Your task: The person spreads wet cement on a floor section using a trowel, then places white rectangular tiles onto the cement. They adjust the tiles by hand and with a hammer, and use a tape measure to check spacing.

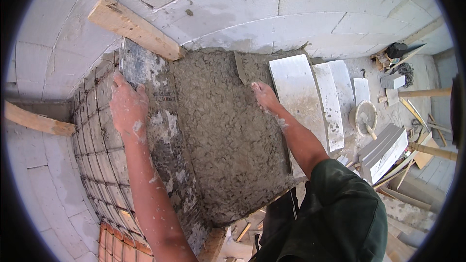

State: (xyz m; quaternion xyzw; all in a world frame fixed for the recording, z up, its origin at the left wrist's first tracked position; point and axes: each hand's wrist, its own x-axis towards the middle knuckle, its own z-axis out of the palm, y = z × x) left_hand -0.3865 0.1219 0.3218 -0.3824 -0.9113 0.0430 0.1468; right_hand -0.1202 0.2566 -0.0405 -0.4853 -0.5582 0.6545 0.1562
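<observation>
Smoothing wet concrete (228,140), apparently; bed between board and slabs (296,92) | right hand (267,98) grasping trowel (255,68), far right of bed | left hand (128,104) on mottled board (162,99), can't tell if gripping | next likely calls for: blade flat, even pressure | counts: 1 trowel, 1 board, 2 left timbers (136,28), 1 right bucket (355,116)

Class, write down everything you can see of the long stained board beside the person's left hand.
The stained board is long, flat and stiff-looking; its material is hard to tell. Its face is mottled dark grey, with pale patches like dried cement. It runs from near the block wall toward the person, its right side bordering wet concrete. The left hand touches its left edge near the far end, beside a timber piece. The forearm partly covers its nearer stretch.
</observation>
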